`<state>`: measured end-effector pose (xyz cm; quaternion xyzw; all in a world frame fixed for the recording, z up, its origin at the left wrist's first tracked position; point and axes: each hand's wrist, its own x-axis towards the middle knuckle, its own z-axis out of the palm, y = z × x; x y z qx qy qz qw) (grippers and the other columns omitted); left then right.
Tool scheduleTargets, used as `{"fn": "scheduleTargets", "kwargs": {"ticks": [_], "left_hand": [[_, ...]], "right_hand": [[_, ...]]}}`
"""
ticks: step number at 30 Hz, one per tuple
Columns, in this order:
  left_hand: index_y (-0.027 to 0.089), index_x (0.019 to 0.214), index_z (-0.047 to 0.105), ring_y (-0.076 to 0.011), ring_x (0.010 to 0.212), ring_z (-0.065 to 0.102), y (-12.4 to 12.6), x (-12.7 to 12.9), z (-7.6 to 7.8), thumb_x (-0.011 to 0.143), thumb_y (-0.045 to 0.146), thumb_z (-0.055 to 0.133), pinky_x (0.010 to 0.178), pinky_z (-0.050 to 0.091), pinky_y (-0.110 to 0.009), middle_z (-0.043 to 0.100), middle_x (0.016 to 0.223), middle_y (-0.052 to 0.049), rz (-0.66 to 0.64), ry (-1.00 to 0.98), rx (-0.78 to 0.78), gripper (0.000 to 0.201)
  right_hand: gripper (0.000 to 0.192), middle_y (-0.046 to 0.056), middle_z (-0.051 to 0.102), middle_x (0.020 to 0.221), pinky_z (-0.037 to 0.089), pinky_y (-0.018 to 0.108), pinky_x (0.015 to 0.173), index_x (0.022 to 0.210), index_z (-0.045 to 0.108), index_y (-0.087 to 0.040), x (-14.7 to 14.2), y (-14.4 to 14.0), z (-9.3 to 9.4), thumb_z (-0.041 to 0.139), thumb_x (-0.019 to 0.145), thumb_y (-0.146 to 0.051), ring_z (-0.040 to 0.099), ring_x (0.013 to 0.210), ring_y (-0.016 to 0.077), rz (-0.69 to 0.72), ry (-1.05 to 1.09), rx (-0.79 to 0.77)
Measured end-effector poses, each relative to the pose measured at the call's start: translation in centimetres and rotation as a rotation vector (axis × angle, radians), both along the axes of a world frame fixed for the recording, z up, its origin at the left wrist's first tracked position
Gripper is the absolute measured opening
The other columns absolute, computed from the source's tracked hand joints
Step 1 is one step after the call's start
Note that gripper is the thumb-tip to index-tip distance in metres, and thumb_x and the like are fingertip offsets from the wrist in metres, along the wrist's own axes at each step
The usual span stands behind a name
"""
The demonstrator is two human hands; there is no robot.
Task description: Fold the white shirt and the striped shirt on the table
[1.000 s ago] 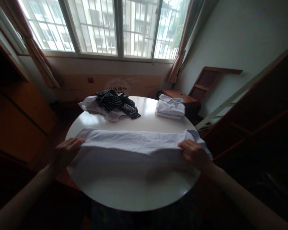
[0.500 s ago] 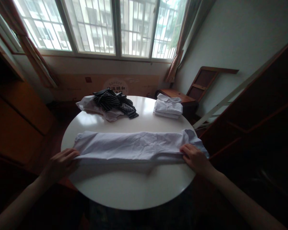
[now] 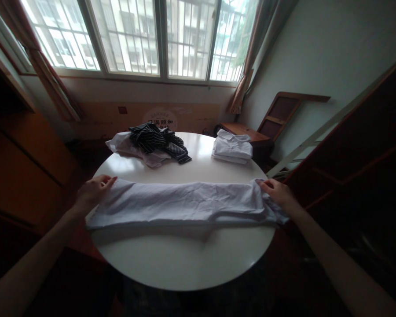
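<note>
White cotton shirt, mid-frame, looks soft and limp; left hand and right hand pinch its far corners.

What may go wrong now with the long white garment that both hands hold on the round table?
1. The white garment spans the round table; its end under the right hand hangs past the rim and might slide off.
2. The left hand touches only the far corner, so the layers may shift and the fold come out uneven.
3. A wide sweep could disturb the striped pile or folded stack behind.
</note>
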<state>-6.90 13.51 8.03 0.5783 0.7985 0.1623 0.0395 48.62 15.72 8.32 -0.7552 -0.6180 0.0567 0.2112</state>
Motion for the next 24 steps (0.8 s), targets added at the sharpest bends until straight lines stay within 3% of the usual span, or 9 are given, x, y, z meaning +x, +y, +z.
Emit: {"fn": "scheduleTargets", "kwargs": {"ticks": [3,8,13,19,24], "left_hand": [[0.017,0.091,0.058,-0.0249,0.082,0.057,2.0,1.1,0.4,0.073,0.062,0.037,0.061,0.037,-0.029,0.063,0.092,-0.010,0.035,0.023,-0.132,0.053],[0.010,0.097,0.054,-0.0253,0.084,0.057,3.5,0.6,-1.0,0.076,0.056,0.039,0.064,0.039,-0.029,0.061,0.094,-0.015,0.048,-0.049,-0.086,0.053],[0.014,0.092,0.057,-0.0204,0.077,0.058,3.5,0.1,-1.5,0.077,0.045,0.043,0.061,0.039,-0.026,0.063,0.090,-0.010,0.054,-0.100,-0.002,0.037],[0.013,0.078,0.062,-0.0217,0.077,0.057,2.9,1.1,-0.5,0.074,0.052,0.042,0.060,0.038,-0.027,0.063,0.085,-0.011,-0.020,0.044,-0.015,0.043],[0.012,0.083,0.063,-0.0218,0.074,0.057,3.2,0.5,-1.0,0.074,0.045,0.045,0.058,0.039,-0.027,0.064,0.082,-0.010,0.061,-0.065,-0.029,0.038]], "right_hand": [[0.038,0.010,0.066,0.072,0.040,0.028,0.056,0.073,0.064,-0.016,-0.2,2.1,-0.7,0.048,0.073,-0.050,0.060,0.066,0.0223,-0.047,-0.039,-0.133],[0.028,0.010,0.067,0.081,0.041,0.025,0.059,0.079,0.067,-0.013,-0.7,3.3,-1.8,0.051,0.074,-0.037,0.062,0.074,0.0219,-0.022,0.015,-0.105],[0.026,0.010,0.068,0.080,0.041,0.024,0.061,0.076,0.068,-0.013,-0.6,3.1,-1.9,0.049,0.075,-0.031,0.062,0.075,0.0213,0.000,0.011,-0.087],[0.025,0.009,0.068,0.076,0.041,0.024,0.059,0.073,0.068,-0.015,-0.5,3.0,-2.2,0.050,0.074,-0.032,0.062,0.073,0.0213,-0.004,-0.005,-0.034],[0.025,0.010,0.067,0.077,0.041,0.025,0.060,0.072,0.067,-0.013,-0.3,3.2,-2.4,0.049,0.074,-0.031,0.061,0.073,0.0215,0.013,0.047,-0.023]]}}
